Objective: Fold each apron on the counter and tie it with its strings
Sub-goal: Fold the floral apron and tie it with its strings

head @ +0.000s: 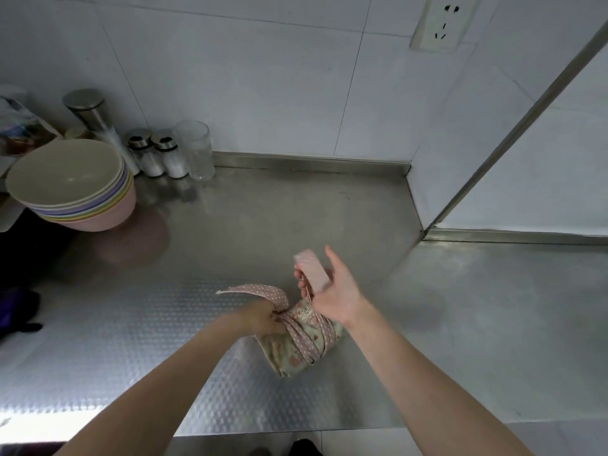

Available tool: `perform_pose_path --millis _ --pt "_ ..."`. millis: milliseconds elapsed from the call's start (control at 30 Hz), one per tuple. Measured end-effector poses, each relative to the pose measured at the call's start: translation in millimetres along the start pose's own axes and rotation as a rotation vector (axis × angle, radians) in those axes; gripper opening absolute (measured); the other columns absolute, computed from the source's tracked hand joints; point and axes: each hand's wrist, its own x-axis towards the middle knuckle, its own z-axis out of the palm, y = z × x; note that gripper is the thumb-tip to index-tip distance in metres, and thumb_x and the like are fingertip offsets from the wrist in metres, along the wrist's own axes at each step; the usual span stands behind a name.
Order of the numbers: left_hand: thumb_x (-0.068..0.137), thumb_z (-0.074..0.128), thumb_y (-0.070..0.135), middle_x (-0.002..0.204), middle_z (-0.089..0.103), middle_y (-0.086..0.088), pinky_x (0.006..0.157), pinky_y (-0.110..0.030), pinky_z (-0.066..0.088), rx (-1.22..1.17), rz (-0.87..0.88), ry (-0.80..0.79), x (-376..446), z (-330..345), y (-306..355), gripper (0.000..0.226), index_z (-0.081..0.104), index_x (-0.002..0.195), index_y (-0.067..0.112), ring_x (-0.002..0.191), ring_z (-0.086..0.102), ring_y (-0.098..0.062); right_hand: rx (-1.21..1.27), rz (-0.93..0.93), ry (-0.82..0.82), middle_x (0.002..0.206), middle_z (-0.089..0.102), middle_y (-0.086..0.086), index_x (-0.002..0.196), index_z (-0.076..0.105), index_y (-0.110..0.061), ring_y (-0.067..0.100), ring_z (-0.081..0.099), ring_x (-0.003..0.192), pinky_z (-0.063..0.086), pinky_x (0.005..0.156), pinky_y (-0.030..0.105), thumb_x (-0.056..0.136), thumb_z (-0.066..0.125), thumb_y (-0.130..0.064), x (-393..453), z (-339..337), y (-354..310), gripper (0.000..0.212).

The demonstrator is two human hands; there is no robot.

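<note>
Apron bundle (pixel 301 340) mid-counter (pixel 230 232); left hand (pixel 263 319) pinches one strap (pixel 260 291), right hand (pixel 332 291) grips the other strap (pixel 311 269). Stacked bowls (pixel 70 184), shakers (pixel 158 156), glass (pixel 195 149) far left, well apart.

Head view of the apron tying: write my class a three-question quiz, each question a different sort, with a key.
1. True or false: the folded apron lies on the counter with a dotted string wrapped round it.
2. Which hand holds the string end raised above the bundle? A) left hand B) right hand
3. Fill in: the stacked bowls stand at the counter's far ____ side.

Key: 1 true; 2 B; 3 left.
</note>
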Motion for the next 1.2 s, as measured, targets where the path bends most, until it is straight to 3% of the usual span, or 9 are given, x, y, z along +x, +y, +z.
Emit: perform_pose_path --millis 167,200,233,267,500,700,967,1100,1200 --pt "0.086 0.060 0.005 0.123 0.059 -0.008 0.093 -0.022 0.046 -0.433 -0.036 -0.320 3 -21 -6 0.045 0.046 0.126 -0.009 0.098 0.061 -0.012 -0.387 -0.135 0.082 0.080 0.058 0.004 0.107 0.061 0.008 0.008 0.035 0.058 0.027 0.055 0.019 0.089 0.040 0.002 8 11 20 0.029" --pt "0.084 0.064 0.011 0.118 0.056 -0.001 0.091 -0.021 0.045 -0.572 -0.074 -0.344 5 -21 -10 0.066 0.018 0.127 -0.008 0.090 0.060 -0.009 -0.464 -0.179 0.090 0.080 0.057 0.005 0.109 0.060 0.010 0.008 0.034 0.057 0.026 0.052 0.017 0.086 0.038 0.011 8 12 23 0.032" --pt "0.085 0.065 0.020 0.108 0.058 0.003 0.089 -0.021 0.045 -0.652 -0.059 -0.330 3 -22 -12 0.025 0.046 0.100 0.018 0.088 0.058 -0.010 -0.510 -0.209 0.084 0.081 0.057 0.005 0.112 0.058 0.010 0.008 0.033 0.056 0.026 0.048 0.016 0.085 0.035 0.016 10 11 26 0.036" --pt "0.089 0.060 0.026 0.104 0.063 -0.001 0.084 -0.022 0.048 -0.707 -0.083 -0.224 7 -19 -15 0.036 0.054 0.117 0.005 0.086 0.059 -0.012 -0.533 -0.220 0.078 0.083 0.055 0.004 0.117 0.056 0.008 0.008 0.033 0.055 0.027 0.046 0.015 0.086 0.035 0.017 10 10 28 0.038" --pt "0.091 0.031 -0.004 0.073 0.062 -0.011 0.042 -0.020 0.046 -0.282 -0.018 0.237 18 -11 5 0.033 0.062 0.089 0.006 0.056 0.059 -0.019 -1.047 -0.226 0.043 0.096 0.066 -0.002 0.112 0.064 -0.013 0.008 0.061 0.080 0.051 0.069 0.022 0.085 0.062 -0.047 9 18 28 0.043" --pt "0.098 0.039 0.011 0.074 0.059 -0.003 0.040 -0.015 0.046 -0.160 0.173 0.230 15 -16 9 0.023 0.060 0.107 0.006 0.048 0.055 -0.004 -0.806 -0.190 0.131 0.051 0.030 0.001 0.090 0.061 -0.004 0.005 0.025 0.031 0.016 0.031 0.017 0.092 0.057 -0.028 12 19 18 0.025" --pt "0.098 0.044 0.022 0.084 0.062 0.003 0.059 -0.016 0.045 -0.776 0.026 0.033 12 -12 -2 0.017 0.061 0.094 0.020 0.071 0.055 -0.009 -0.249 -0.160 -0.034 0.060 0.067 0.007 0.083 0.056 -0.005 0.003 0.036 0.034 0.025 0.033 0.013 0.096 0.042 -0.002 10 9 -3 0.019" --pt "0.095 0.048 0.022 0.089 0.072 -0.011 0.083 -0.030 0.047 -1.073 0.008 -0.040 13 -13 -2 0.022 0.066 0.091 0.010 0.085 0.063 -0.021 -0.597 -0.077 -0.207 0.068 0.054 0.002 0.082 0.058 -0.006 0.006 0.046 0.052 0.036 0.047 0.015 0.093 0.052 -0.008 -5 4 -28 0.013" --pt "0.091 0.036 0.022 0.061 0.057 -0.005 0.059 -0.025 0.038 -1.155 -0.103 -0.074 13 -17 8 0.031 0.058 0.072 0.009 0.056 0.049 -0.015 -1.326 -0.198 -0.190 0.075 0.056 0.011 0.067 0.060 -0.007 0.016 0.052 0.065 0.043 0.060 0.020 0.090 0.060 -0.013 -4 5 -39 0.024"
